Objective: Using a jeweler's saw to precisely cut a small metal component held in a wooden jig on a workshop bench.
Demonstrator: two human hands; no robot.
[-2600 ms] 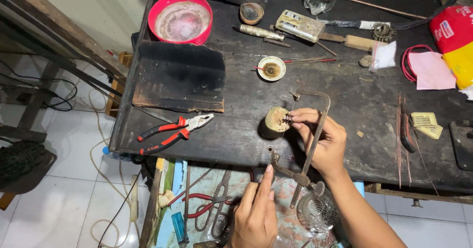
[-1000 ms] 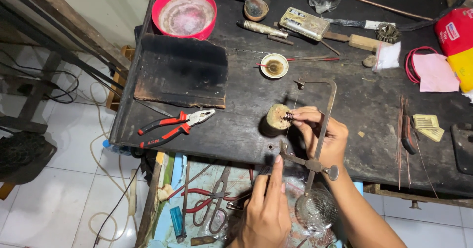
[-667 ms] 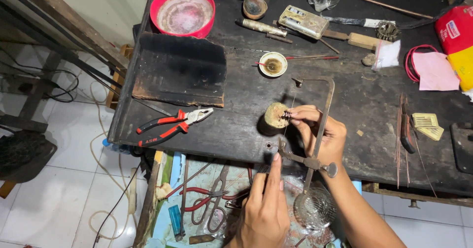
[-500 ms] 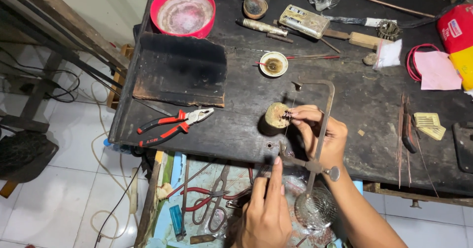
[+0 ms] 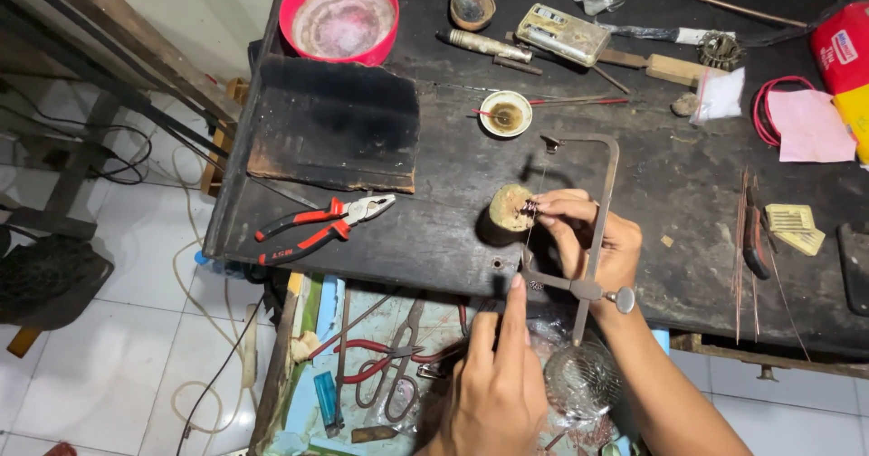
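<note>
My right hand (image 5: 593, 239) rests on the dark workbench (image 5: 453, 239) and pinches a small coiled metal piece (image 5: 529, 207) against a round wooden peg (image 5: 509, 208). A jeweller's saw frame (image 5: 605, 193) stands across that hand, its thin blade running down past the metal piece. My left hand (image 5: 493, 384) reaches up from below the bench edge, its fingertips closed on the saw's lower blade clamp (image 5: 536, 284). The saw's handle (image 5: 579, 325) points down toward me.
Red-handled pliers (image 5: 321, 228) lie left of the peg, beside a charred black block (image 5: 335, 121). At the back are a pink bowl (image 5: 341, 14), a small white dish (image 5: 506, 114) and a wooden-handled tool. An open drawer (image 5: 362, 365) below holds cutters.
The saw frame has swung from tilted to nearly upright over my right hand. My left hand has moved up toward the bench edge and the saw's lower clamp.
</note>
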